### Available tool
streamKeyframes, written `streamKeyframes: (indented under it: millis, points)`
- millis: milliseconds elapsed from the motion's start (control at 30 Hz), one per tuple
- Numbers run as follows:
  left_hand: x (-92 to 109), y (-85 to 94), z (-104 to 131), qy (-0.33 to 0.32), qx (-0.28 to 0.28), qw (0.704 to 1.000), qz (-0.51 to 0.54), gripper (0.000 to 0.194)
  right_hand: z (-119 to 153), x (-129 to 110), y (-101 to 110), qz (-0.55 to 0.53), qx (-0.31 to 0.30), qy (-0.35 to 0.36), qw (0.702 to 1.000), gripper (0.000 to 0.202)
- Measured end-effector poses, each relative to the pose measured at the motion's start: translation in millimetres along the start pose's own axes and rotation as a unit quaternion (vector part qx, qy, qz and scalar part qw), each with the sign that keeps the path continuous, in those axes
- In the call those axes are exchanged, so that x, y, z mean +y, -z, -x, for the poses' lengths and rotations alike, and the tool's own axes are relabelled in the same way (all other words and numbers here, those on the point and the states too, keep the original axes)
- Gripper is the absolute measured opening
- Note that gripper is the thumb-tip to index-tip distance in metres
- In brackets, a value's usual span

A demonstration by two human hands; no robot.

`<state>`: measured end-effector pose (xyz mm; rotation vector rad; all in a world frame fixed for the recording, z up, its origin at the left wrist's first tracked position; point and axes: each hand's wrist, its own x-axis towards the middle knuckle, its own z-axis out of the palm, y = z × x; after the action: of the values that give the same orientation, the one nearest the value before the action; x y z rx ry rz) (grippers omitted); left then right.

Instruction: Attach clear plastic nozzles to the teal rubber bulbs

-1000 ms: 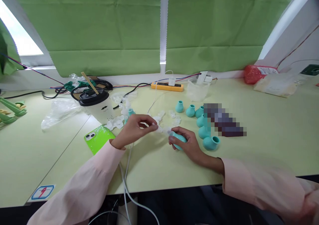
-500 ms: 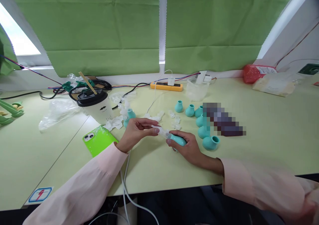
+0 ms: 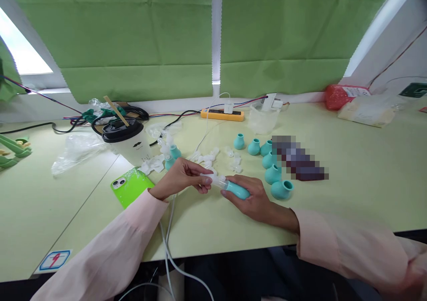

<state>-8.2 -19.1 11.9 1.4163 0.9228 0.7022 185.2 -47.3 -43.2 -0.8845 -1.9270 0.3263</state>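
My right hand is wrapped round a teal squeeze bulb held just above the table. A translucent plastic nozzle sits at the bulb's neck and points left. Thumb and fingers of my left hand pinch the nozzle's whitish far end. Several loose teal bulbs stand in a curved row right of my right hand. Behind the hands lie small translucent plastic pieces. Beyond my left hand are teal bulbs with clear parts near them, partly hidden by the hand.
A lidded paper cup with a wooden stick and a bright green phone are at left. An orange power strip and a clear plastic cup stand at the back. White cables hang over the front edge. A pixelated dark object lies right.
My left hand has moved slightly down and left, its fingers more curled around the nozzle's end. The nozzle and bulb now look more in line; my right hand's fingers have shifted slightly.
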Motion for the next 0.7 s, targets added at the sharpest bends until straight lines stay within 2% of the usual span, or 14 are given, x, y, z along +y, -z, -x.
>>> streamKeyframes:
  millis: [100,267,533,700]
  points:
    - [1.1,2.1,2.2,-0.02,-0.019,0.999,-0.018,0.024,0.0,0.8,2.1,0.029,-0.025,0.022,0.999,0.026]
    - [2.1,5.1,7.7,-0.025,-0.032,0.997,-0.064,0.025,-3.5,-3.9,5.6,-0.005,-0.048,0.031,0.998,0.023]
    - [-1.0,4.1,8.7,-0.024,-0.025,0.998,-0.05,0.025,-5.2,-10.4,4.8,-0.074,-0.036,-0.057,0.995,0.02]
    - [-2.6,4.5,5.9,-0.01,-0.036,0.999,-0.039,0.024,-5.9,-10.7,3.8,-0.075,-0.052,-0.071,0.993,0.019]
